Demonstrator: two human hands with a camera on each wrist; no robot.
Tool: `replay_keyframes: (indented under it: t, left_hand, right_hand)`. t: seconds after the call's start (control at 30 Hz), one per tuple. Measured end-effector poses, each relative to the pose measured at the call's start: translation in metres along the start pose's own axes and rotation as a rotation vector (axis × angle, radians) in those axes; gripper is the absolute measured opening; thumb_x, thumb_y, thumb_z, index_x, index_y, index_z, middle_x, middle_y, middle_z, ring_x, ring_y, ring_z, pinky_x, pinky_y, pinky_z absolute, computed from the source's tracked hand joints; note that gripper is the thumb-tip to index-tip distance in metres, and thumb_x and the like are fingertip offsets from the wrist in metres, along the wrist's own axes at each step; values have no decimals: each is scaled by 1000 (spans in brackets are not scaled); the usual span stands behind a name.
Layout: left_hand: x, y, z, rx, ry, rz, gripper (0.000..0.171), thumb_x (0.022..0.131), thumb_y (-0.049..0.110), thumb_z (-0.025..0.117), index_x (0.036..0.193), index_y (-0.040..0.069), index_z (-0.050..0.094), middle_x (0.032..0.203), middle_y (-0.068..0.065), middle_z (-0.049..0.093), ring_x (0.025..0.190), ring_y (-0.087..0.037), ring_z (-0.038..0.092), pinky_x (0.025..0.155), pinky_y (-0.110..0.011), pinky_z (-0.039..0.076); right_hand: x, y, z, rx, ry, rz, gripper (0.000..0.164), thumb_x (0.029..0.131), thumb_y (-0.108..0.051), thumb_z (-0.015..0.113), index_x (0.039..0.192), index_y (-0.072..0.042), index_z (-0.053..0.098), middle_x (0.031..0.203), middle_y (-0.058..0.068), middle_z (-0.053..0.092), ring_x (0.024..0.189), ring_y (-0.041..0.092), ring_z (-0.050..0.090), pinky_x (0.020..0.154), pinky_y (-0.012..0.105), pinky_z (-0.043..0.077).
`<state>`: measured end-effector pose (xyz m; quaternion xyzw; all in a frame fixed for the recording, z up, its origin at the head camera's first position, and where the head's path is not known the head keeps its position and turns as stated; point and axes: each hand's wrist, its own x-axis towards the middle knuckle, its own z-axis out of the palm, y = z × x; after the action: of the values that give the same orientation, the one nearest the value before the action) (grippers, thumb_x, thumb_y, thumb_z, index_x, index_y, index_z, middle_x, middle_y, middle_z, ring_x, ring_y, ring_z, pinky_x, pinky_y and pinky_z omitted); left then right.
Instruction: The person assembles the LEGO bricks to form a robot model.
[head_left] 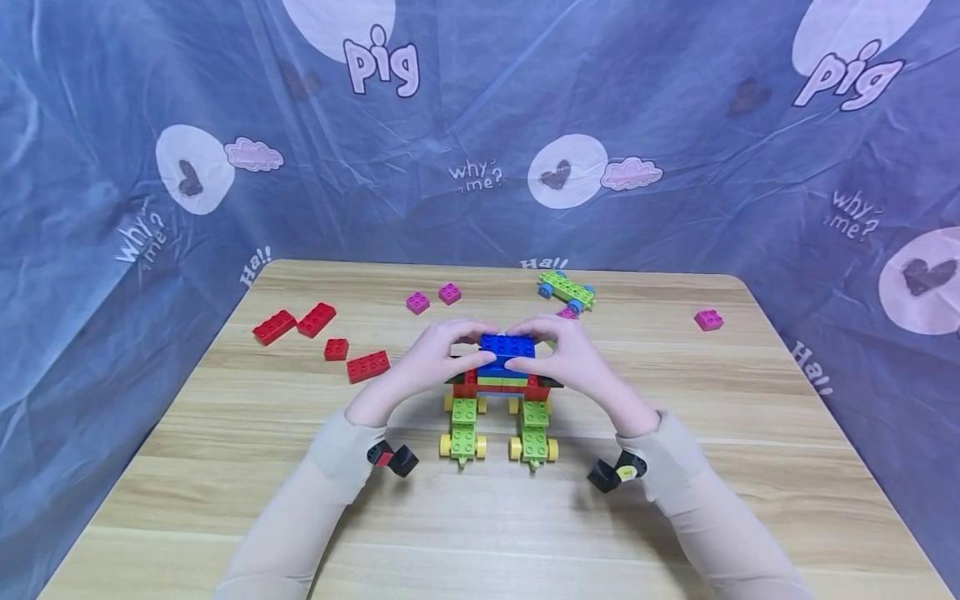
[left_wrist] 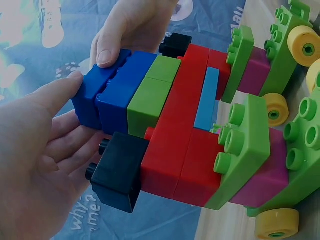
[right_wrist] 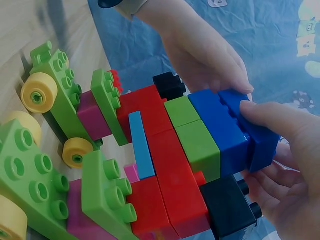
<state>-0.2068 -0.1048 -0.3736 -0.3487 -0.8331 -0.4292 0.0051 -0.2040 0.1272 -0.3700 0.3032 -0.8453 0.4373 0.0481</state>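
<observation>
Two hands (head_left: pixel 433 358) (head_left: pixel 573 354) round blue brick (head_left: pixel 508 343); "pig" backdrop (head_left: pixel 480 108)

Two hands (head_left: pixel 433 354) show. Loose red bricks (head_left: pixel 368 367) number four, three long and one short. Loose pink bricks (head_left: pixel 708 320) also number four (one barely peeks out). There is one green base with blue wheels (head_left: pixel 567 290), and two green bases with yellow wheels (head_left: pixel 463 442). The build shows two dark blue bricks (left_wrist: pixel 127 85), two black bricks (left_wrist: pixel 117 172), two lime bricks (left_wrist: pixel 147 107), two purple bricks (left_wrist: pixel 267 172) and one light blue piece (left_wrist: pixel 207 97).
</observation>
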Motion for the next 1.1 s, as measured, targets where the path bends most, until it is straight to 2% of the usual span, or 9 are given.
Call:
replay_keyframes:
  t: [0.2, 0.33, 0.5, 0.63, 0.9, 1.1]
  left_hand:
    - [-2, 1, 0, -4, 12, 7, 34, 91, 18, 68, 120, 2, 65, 113, -12, 69, 104, -23, 66, 95, -39, 52]
    - [-3, 0, 1, -7, 18, 3, 34, 90, 19, 68, 121, 2, 65, 113, -11, 70, 104, -23, 65, 95, -39, 52]
    - [-5, -3, 1, -15, 25, -13, 35, 90, 20, 68, 121, 3, 65, 114, -11, 69, 105, -22, 65, 96, -39, 51]
    - [-5, -4, 2, -18, 25, -11, 35, 90, 20, 69, 120, 3, 65, 114, -11, 69, 105, -22, 66, 95, -39, 51]
    - [-5, -4, 1, -16, 15, -35, 36, 89, 22, 70, 121, 5, 66, 115, -10, 70, 107, -22, 65, 96, -40, 51]
    - [-6, -5, 0, -51, 5, -63, 37, 89, 22, 70, 121, 6, 66, 114, -9, 70, 108, -22, 64, 97, -42, 50]
  right_hand:
    - [-2, 3, 2, 2, 16, -71, 38, 74, -18, 84, 107, -3, 71, 103, 10, 71, 91, 19, 67, 80, 34, 57]
    - [-4, 6, 2, 22, 12, -91, 41, 76, -19, 82, 110, 0, 69, 105, 12, 71, 92, 20, 67, 82, 34, 57]
    - [-6, 6, -2, 55, -28, -18, 40, 79, -14, 79, 114, 0, 67, 110, 13, 70, 95, 24, 68, 88, 43, 54]
    - [-8, 4, -5, 60, -48, 30, 38, 80, -12, 78, 115, -1, 67, 111, 13, 70, 96, 25, 68, 91, 45, 53]
    - [-10, 3, -7, 57, -63, 69, 38, 81, -14, 77, 116, -2, 68, 112, 14, 70, 99, 27, 67, 92, 48, 52]
    - [-9, 2, -8, 63, -80, 99, 39, 81, -15, 78, 116, -1, 68, 112, 15, 69, 100, 29, 66, 92, 49, 51]
